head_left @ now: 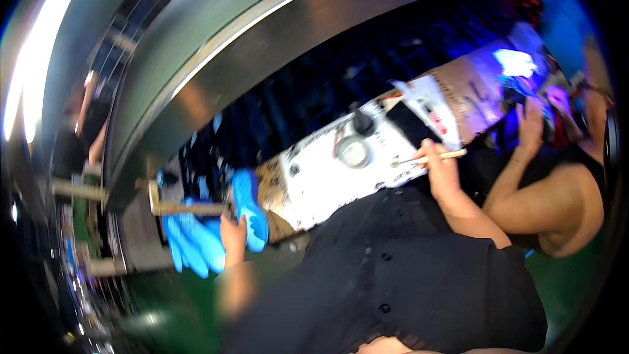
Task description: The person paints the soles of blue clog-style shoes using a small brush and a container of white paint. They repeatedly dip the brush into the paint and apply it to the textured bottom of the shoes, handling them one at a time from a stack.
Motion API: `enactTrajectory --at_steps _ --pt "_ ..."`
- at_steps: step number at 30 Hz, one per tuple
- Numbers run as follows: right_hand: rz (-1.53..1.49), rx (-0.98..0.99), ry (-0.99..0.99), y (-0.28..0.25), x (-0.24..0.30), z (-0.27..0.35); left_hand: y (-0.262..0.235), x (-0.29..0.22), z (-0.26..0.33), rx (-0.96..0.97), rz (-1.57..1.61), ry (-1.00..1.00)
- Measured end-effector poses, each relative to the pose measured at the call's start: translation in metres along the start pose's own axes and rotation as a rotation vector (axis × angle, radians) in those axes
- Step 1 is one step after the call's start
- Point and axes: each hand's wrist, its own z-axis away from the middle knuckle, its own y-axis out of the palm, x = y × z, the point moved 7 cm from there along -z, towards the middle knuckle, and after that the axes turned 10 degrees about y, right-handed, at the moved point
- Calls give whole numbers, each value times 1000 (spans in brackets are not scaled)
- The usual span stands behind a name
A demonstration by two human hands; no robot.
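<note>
Blue shoe sole (251, 208), bright and curved, held upright at the left of the work table, gripped around its lower edge by the left hand (231, 235), fingers closed on it. Just beside and below, a heap of further blue soles (190, 242), touching or nearly touching the held one. In the right hand (439, 169), a thin wooden-handled brush (429, 158), pinched between fingers and thumb, handle end pointing right, bristle end lying low over the white, stained work board (327, 180). Well apart from the sole, then: brush at the board's right edge, sole off its left end, the whole board between them. On the board, a round open tin (353, 151) near the middle and a small dark bottle (363, 121) just behind it. Best done, by the look of it, with the sole turned flat toward the brush hand and kept steady against the board, brush loaded lightly at the tin, strokes kept inside the edge, no drips onto the black garment below. At far right, another person's arm (544, 190), bent, hand raised, separate from this work. Above all, a broad steel hood (262, 33).
</note>
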Motion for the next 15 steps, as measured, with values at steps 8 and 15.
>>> enactTrajectory --at_steps 8,15 --pt "-8 117 12 45 7 6 97 90 48 -187 374 -59" --pt "32 51 -19 52 10 10 51 -28 39 106 1911 -567"
